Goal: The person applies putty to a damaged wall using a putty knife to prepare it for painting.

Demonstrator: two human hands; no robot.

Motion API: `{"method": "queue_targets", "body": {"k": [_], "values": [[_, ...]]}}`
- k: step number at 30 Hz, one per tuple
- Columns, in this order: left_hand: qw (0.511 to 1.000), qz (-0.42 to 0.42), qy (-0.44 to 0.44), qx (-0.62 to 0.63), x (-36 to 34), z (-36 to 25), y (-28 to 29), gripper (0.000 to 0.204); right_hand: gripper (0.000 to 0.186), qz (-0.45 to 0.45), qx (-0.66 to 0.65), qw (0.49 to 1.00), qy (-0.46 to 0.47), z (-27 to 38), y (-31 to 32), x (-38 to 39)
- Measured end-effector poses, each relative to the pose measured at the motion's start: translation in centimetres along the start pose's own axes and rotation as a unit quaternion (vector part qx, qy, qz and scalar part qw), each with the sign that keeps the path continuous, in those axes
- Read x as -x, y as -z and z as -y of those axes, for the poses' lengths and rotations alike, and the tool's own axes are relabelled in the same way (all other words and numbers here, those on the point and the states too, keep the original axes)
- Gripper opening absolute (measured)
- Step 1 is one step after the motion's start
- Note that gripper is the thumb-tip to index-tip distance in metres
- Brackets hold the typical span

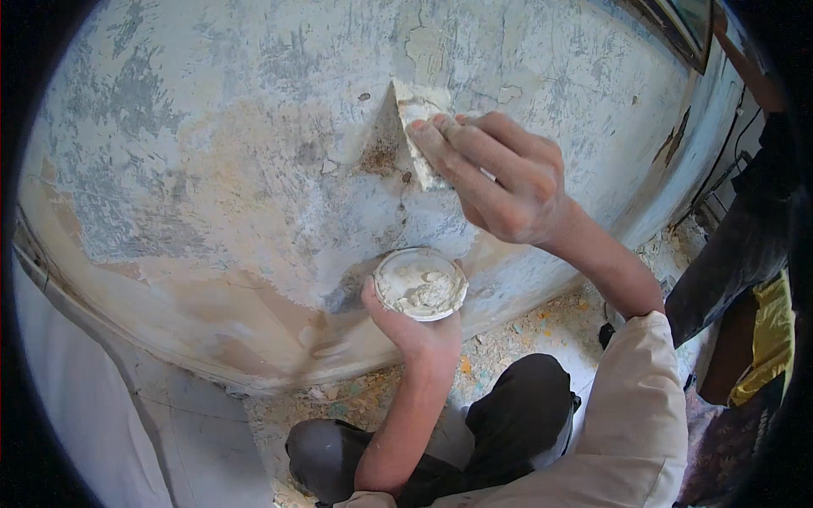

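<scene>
My right hand [508,173] grips a flat putty scraper [418,106] smeared with off-white putty. Its blade is tilted at the wall [246,110], with one long edge at or near the surface; exact contact is hard to tell. The handle is mostly hidden by my fingers. Just left of the blade is a dark, rough patch [381,157] in the plaster. Lower down, my left hand [412,334] cups a round tub [434,318] from below, its mouth turned up. Inside it lies a lumpy mound of putty [430,292].
Peeling paint and bare tan plaster mark the wall. Crumbled chips [491,347] cover the floor at its foot. A person in dark trousers [720,271] is at the right, near a yellow cloth or bag [766,339]. A frame [699,34] hangs top right; pale sheeting [72,389] lies left.
</scene>
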State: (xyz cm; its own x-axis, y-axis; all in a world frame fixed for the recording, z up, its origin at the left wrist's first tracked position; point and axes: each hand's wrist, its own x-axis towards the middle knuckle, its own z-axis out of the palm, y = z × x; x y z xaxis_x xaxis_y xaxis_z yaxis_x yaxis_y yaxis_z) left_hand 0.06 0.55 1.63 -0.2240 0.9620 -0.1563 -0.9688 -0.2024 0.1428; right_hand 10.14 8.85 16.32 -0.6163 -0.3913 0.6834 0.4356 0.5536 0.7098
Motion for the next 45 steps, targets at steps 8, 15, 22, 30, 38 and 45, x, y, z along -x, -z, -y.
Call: {"method": "queue_targets", "body": {"k": [8, 15, 22, 30, 38, 45], "values": [[1.0, 0.022, -0.009, -0.012, -0.5, 0.3, 0.0, 0.056, 0.032, 0.047, -0.073, 0.996, -0.011, 1.9, 0.5, 1.5], [1.0, -0.02, -0.005, -0.005, -0.1, -0.1, -0.5, 0.057, 0.038, 0.004, -0.128, 0.977, -0.171, -0.1, 2.7, -1.0], [1.0, -0.009, 0.003, 0.011, -0.2, 0.1, -0.4, 0.056, 0.029, -0.031, -0.039, 0.998, -0.046, -1.4, 0.3, -2.6], [1.0, 0.008, -0.005, 0.003, -0.5, 0.3, -0.3, 0.055, 0.041, 0.059, -0.081, 0.994, -0.052, 2.9, 0.5, 2.6], [1.0, 0.018, -0.021, -0.008, -0.7, 0.5, 0.1, 0.055, 0.043, 0.058, -0.206, 0.964, -0.157, 2.8, 3.1, 2.3], [1.0, -0.001, -0.018, 0.003, -0.2, 0.7, -0.5, 0.055, 0.039, -0.056, -0.127, 0.966, -0.217, 0.5, 1.5, 1.6]]}}
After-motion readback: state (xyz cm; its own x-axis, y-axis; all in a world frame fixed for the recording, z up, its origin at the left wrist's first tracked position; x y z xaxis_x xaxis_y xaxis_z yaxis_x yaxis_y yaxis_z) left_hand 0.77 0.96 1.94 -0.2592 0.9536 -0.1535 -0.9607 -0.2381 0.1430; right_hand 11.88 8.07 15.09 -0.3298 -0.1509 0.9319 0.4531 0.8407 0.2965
